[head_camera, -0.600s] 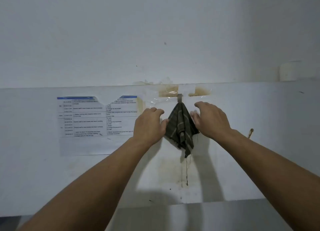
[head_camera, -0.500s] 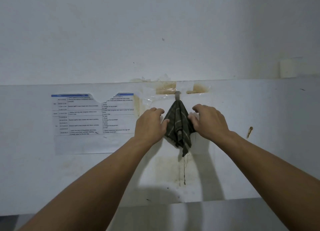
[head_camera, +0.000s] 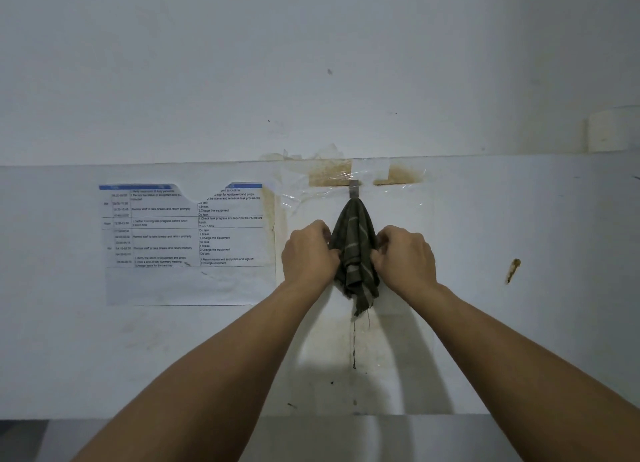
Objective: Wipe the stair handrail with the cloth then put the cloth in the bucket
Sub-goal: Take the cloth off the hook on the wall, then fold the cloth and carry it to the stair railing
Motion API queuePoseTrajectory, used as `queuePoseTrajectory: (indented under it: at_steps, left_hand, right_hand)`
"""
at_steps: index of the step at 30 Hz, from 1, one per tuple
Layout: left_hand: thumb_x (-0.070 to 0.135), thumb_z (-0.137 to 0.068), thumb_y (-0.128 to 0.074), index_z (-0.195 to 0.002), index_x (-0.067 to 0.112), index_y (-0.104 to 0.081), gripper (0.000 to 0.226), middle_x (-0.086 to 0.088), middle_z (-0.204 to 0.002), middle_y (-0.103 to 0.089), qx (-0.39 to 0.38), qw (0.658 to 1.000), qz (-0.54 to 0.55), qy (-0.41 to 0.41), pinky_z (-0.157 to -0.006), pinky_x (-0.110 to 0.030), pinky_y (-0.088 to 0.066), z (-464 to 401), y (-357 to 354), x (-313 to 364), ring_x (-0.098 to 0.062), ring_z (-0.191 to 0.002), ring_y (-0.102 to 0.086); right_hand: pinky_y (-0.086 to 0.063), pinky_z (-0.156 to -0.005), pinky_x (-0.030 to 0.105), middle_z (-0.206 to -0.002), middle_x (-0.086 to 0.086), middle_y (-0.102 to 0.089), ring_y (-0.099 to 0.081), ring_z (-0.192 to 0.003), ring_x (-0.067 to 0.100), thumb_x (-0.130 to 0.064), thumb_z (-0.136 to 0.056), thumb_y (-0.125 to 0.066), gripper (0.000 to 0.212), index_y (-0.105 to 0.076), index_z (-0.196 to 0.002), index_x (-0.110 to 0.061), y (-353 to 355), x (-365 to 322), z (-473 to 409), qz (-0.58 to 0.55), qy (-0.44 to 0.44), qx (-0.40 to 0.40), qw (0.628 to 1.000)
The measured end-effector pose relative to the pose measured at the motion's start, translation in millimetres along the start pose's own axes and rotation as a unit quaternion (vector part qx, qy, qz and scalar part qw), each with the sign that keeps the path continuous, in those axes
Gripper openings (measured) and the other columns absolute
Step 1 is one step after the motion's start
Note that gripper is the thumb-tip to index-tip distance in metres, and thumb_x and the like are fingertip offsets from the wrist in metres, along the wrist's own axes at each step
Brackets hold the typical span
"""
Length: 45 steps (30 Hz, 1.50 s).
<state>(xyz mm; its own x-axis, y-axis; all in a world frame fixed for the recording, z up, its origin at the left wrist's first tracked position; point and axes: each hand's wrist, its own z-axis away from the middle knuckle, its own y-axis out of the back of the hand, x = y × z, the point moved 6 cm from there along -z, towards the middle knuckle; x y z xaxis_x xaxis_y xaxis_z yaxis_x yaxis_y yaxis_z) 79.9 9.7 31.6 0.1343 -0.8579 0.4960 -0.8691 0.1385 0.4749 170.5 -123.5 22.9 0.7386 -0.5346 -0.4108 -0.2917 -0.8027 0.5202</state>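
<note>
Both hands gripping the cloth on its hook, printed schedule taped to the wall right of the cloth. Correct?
One error: the schedule is to the left of the cloth, not the right, as the head view shows. The rest holds: the left hand and right hand grip the cloth, which hangs from the hook.

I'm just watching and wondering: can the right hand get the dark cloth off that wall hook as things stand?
Probably yes. The right hand already pinches the striped cloth on one side, the left hand on the other. Nothing covers the hook above, so lifting the cloth off looks clear.
</note>
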Motion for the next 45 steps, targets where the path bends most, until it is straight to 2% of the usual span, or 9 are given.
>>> queuePoseTrajectory:
  at_steps: [5,11,18,21,24,29,35,39,45]
  left_hand:
    - [0.012,-0.080,-0.071,-0.078,0.014,-0.070,0.003,0.000,-0.077,-0.066,0.011,0.990,0.126,0.055,-0.073,-0.029,-0.052,-4,23,-10,-0.018,-0.078,-0.063]
    - [-0.002,-0.082,-0.067,-0.071,0.012,-0.059,0.019,-0.009,-0.075,-0.065,-0.034,0.940,0.313,0.130,-0.065,-0.034,-0.058,-4,87,-39,-0.022,-0.071,-0.063]
    - [-0.003,-0.076,-0.074,-0.072,0.010,-0.064,0.017,-0.007,-0.075,-0.068,-0.040,0.957,0.243,0.156,-0.068,-0.035,-0.061,33,184,-119,-0.018,-0.068,-0.067]
    - [0.002,-0.081,-0.071,-0.077,0.009,-0.066,0.009,-0.005,-0.078,-0.068,-0.018,0.952,0.229,0.201,-0.071,-0.034,-0.058,62,232,-171,-0.018,-0.073,-0.065]
    - [0.003,-0.086,-0.066,-0.081,0.007,-0.065,0.006,-0.007,-0.077,-0.064,0.032,0.944,0.200,0.259,-0.068,-0.033,-0.055,95,286,-229,-0.019,-0.071,-0.061]
    - [-0.002,-0.089,-0.059,-0.091,0.010,-0.051,0.015,-0.008,-0.082,-0.053,0.153,0.917,0.114,0.351,-0.065,-0.030,-0.047,159,391,-321,-0.021,-0.074,-0.052]
    - [-0.009,-0.091,-0.048,-0.085,0.014,-0.044,0.024,-0.008,-0.090,-0.051,0.272,0.880,-0.021,0.389,-0.071,-0.029,-0.048,259,532,-376,-0.019,-0.079,-0.049]
    - [-0.013,-0.092,-0.039,-0.074,0.011,-0.062,0.037,-0.004,-0.089,-0.058,0.289,0.855,-0.127,0.412,-0.062,-0.018,-0.046,332,610,-374,-0.016,-0.082,-0.053]
    - [-0.002,-0.097,-0.039,-0.096,0.009,-0.071,0.033,-0.007,-0.113,-0.060,0.361,0.758,-0.284,0.463,-0.070,-0.018,-0.046,443,706,-353,-0.021,-0.101,-0.053]
  right_hand:
    - [-0.049,-0.066,0.033,-0.077,0.002,-0.064,-0.060,-0.075,0.024,-0.020,-0.078,-0.058,0.005,-0.063,-0.079,-0.019,23,1,-12,-0.102,-0.048,0.039,0.993]
    - [-0.041,-0.066,0.033,-0.092,0.003,-0.057,-0.054,-0.085,0.022,-0.024,-0.092,-0.048,0.013,-0.051,-0.101,-0.015,51,-36,-21,-0.170,0.008,-0.032,0.985]
    - [-0.039,-0.053,0.027,-0.099,0.010,-0.062,-0.057,-0.082,0.025,-0.023,-0.095,-0.051,0.003,-0.051,-0.096,-0.021,-5,-120,6,-0.239,0.074,-0.168,0.953]
    - [-0.051,-0.066,0.034,-0.100,0.013,-0.066,-0.062,-0.088,0.030,-0.021,-0.090,-0.059,0.004,-0.056,-0.091,-0.019,-49,-167,25,-0.271,0.095,-0.221,0.932]
    - [-0.055,-0.081,0.042,-0.100,0.015,-0.068,-0.065,-0.092,0.030,-0.019,-0.086,-0.066,0.012,-0.056,-0.091,-0.021,-96,-225,54,-0.322,0.106,-0.289,0.895]
    - [-0.049,-0.067,0.038,-0.092,0.024,-0.067,-0.063,-0.077,0.027,-0.006,-0.086,-0.064,0.019,-0.049,-0.089,-0.018,-166,-339,113,-0.370,0.141,-0.392,0.831]
    - [-0.044,-0.064,0.030,-0.076,0.006,-0.065,-0.056,-0.074,0.024,0.010,-0.081,-0.048,0.036,-0.065,-0.065,-0.018,-220,-504,215,-0.405,0.231,-0.463,0.754]
    - [-0.052,-0.093,0.038,-0.106,0.006,-0.069,-0.061,-0.103,0.024,0.006,-0.090,-0.045,0.039,-0.077,-0.089,-0.017,-231,-610,293,-0.432,0.283,-0.508,0.689]
    - [-0.052,-0.096,0.042,-0.106,-0.001,-0.067,-0.061,-0.102,0.017,-0.011,-0.089,-0.057,0.023,-0.073,-0.103,-0.015,-208,-750,415,-0.492,0.385,-0.536,0.569]
